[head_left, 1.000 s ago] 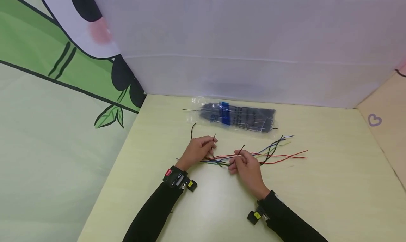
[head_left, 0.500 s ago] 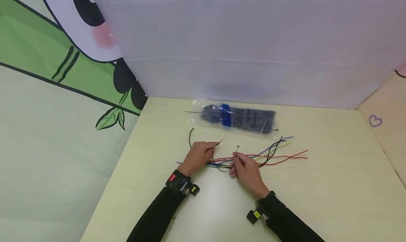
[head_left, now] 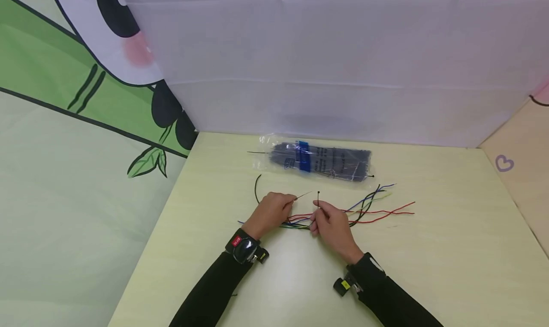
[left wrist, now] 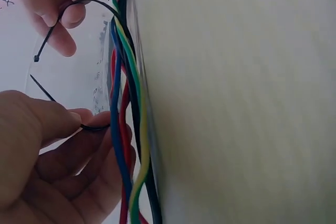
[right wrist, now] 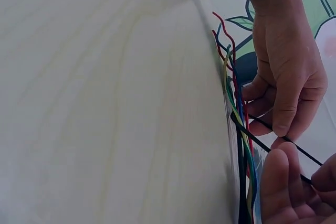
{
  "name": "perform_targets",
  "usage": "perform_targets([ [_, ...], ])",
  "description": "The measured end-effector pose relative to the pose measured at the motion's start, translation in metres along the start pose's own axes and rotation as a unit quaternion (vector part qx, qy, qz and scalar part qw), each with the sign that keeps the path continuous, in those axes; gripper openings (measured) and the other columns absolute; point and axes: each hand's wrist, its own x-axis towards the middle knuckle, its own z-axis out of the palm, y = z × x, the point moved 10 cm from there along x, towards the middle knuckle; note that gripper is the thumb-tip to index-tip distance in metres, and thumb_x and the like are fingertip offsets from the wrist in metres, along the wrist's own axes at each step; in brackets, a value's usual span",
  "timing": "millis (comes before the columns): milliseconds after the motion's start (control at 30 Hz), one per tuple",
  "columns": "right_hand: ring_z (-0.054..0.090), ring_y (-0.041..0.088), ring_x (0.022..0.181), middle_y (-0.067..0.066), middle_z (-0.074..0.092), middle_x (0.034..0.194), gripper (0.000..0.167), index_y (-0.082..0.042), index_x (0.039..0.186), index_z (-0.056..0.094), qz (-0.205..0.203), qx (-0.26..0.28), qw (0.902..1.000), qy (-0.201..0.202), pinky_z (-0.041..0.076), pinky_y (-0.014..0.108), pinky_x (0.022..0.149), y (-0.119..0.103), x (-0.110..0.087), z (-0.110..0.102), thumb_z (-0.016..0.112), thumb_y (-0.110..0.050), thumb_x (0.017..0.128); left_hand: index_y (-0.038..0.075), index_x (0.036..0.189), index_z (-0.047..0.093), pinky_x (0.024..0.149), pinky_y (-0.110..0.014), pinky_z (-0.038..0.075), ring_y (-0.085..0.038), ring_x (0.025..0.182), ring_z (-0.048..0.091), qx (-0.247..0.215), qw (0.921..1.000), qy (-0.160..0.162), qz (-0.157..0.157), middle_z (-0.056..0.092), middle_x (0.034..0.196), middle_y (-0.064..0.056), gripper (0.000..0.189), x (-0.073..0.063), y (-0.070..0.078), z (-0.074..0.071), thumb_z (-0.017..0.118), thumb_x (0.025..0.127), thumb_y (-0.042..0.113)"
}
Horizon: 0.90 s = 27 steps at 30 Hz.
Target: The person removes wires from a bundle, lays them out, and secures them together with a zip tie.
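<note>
A thin black cable tie [left wrist: 95, 0] bends around a loose bundle of red, blue, black and yellow-green wires [left wrist: 116, 114]. My left hand [head_left: 271, 213] pinches its tail between thumb and index finger, and the pointed tip sticks out past the fingertips. Across from it, my right hand [head_left: 335, 228] pinches the tie near its small square head, which stands up above the fingers. Head and tip face each other with a gap between them. In the right wrist view, both strands of the tie [right wrist: 257, 139] run from the wires to the two hands.
Behind the hands lies a clear plastic bag [head_left: 343, 161] of dark cable ties with a blue band, one tie poking out on the left. Wire ends [head_left: 399, 212] fan out to the right on the pale table [head_left: 450, 250]. A printed cloth [head_left: 343, 69] hangs at the back.
The tail in my left hand has swung from upright to pointing right. The tie's head in my right hand has moved left and turned upright, bringing both ends closer together.
</note>
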Motion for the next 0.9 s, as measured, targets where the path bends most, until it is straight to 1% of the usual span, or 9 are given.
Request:
perform_targets([
  [133, 0.069, 0.019, 0.064, 0.015, 0.070, 0.088, 0.033, -0.004, 0.132, 0.058, -0.004, -0.016, 0.9999, -0.001, 0.057, 0.030, 0.060, -0.0019, 0.0002, -0.0003, 0.046, -0.012, 0.103, 0.013, 0.112, 0.074, 0.060, -0.022, 0.043, -0.006, 0.061, 0.050, 0.016, 0.9999, -0.003, 0.003, 0.060, 0.069, 0.005, 0.026, -0.0003, 0.0025, -0.0033, 0.053, 0.097, 0.011],
  [267, 0.068, 0.020, 0.064, 0.015, 0.070, 0.087, 0.032, -0.003, 0.131, 0.059, -0.013, -0.029, 0.9995, -0.003, 0.057, 0.029, 0.060, -0.0051, 0.0002, -0.0003, 0.046, -0.012, 0.102, 0.013, 0.104, 0.074, 0.056, -0.021, 0.038, -0.006, 0.058, 0.046, 0.026, 0.9996, -0.005, 0.011, 0.053, 0.063, 0.006, 0.023, 0.0009, 0.0048, -0.0048, 0.052, 0.096, 0.010],
  [367, 0.068, 0.020, 0.063, 0.015, 0.070, 0.086, 0.031, -0.003, 0.129, 0.060, -0.019, -0.034, 0.9992, -0.005, 0.056, 0.028, 0.060, -0.0066, 0.0003, 0.0002, 0.046, -0.011, 0.102, 0.014, 0.092, 0.071, 0.055, -0.020, 0.033, -0.006, 0.056, 0.042, 0.028, 0.9994, -0.010, 0.016, 0.045, 0.060, 0.008, 0.021, 0.0019, 0.0059, -0.0045, 0.051, 0.096, 0.009],
  [467, 0.067, 0.020, 0.062, 0.014, 0.069, 0.084, 0.031, -0.003, 0.128, 0.061, -0.018, -0.037, 0.9991, -0.009, 0.055, 0.028, 0.060, -0.0055, 0.0004, 0.0016, 0.046, -0.011, 0.102, 0.016, 0.078, 0.063, 0.053, -0.020, 0.029, -0.006, 0.054, 0.038, 0.028, 0.9993, -0.017, 0.019, 0.036, 0.057, 0.009, 0.022, 0.0024, 0.0076, -0.0035, 0.051, 0.096, 0.008],
  [500, 0.067, 0.020, 0.062, 0.014, 0.068, 0.083, 0.031, -0.003, 0.128, 0.061, -0.018, -0.039, 0.9990, -0.010, 0.055, 0.028, 0.060, -0.0052, 0.0003, 0.0021, 0.046, -0.011, 0.102, 0.016, 0.076, 0.060, 0.053, -0.020, 0.029, -0.006, 0.053, 0.038, 0.026, 0.9993, -0.019, 0.020, 0.035, 0.057, 0.009, 0.023, 0.0026, 0.0084, -0.0032, 0.051, 0.096, 0.008],
  [600, 0.066, 0.019, 0.062, 0.013, 0.068, 0.082, 0.031, -0.003, 0.128, 0.061, -0.013, -0.047, 0.9988, -0.011, 0.055, 0.027, 0.061, -0.0042, -0.0004, 0.0021, 0.046, -0.011, 0.102, 0.018, 0.075, 0.058, 0.053, -0.019, 0.028, -0.006, 0.052, 0.037, 0.025, 0.9992, -0.020, 0.023, 0.034, 0.057, 0.010, 0.024, 0.0034, 0.0094, -0.0019, 0.050, 0.096, 0.009],
  [733, 0.067, 0.019, 0.062, 0.013, 0.069, 0.083, 0.031, -0.004, 0.127, 0.062, -0.006, -0.048, 0.9988, -0.004, 0.055, 0.026, 0.061, -0.0038, -0.0011, -0.0002, 0.046, -0.011, 0.102, 0.018, 0.077, 0.060, 0.053, -0.019, 0.029, -0.005, 0.053, 0.038, 0.027, 0.9992, -0.020, 0.021, 0.037, 0.057, 0.009, 0.023, 0.0035, 0.0074, 0.0003, 0.050, 0.096, 0.009],
  [800, 0.067, 0.019, 0.062, 0.013, 0.069, 0.084, 0.031, -0.004, 0.127, 0.062, -0.003, -0.044, 0.9990, -0.003, 0.055, 0.027, 0.060, -0.0035, -0.0012, -0.0004, 0.046, -0.011, 0.102, 0.017, 0.079, 0.063, 0.053, -0.019, 0.030, -0.005, 0.053, 0.040, 0.025, 0.9993, -0.023, 0.018, 0.039, 0.057, 0.010, 0.023, 0.0026, 0.0058, 0.0015, 0.050, 0.096, 0.009],
  [900, 0.066, 0.019, 0.061, 0.012, 0.069, 0.082, 0.030, -0.003, 0.127, 0.062, -0.005, -0.050, 0.9987, -0.006, 0.054, 0.026, 0.061, -0.0040, -0.0014, 0.0009, 0.047, -0.011, 0.102, 0.015, 0.086, 0.069, 0.054, -0.019, 0.033, -0.005, 0.054, 0.042, 0.015, 0.9994, -0.029, 0.012, 0.044, 0.059, 0.009, 0.021, 0.0006, 0.0035, 0.0026, 0.051, 0.097, 0.009],
])
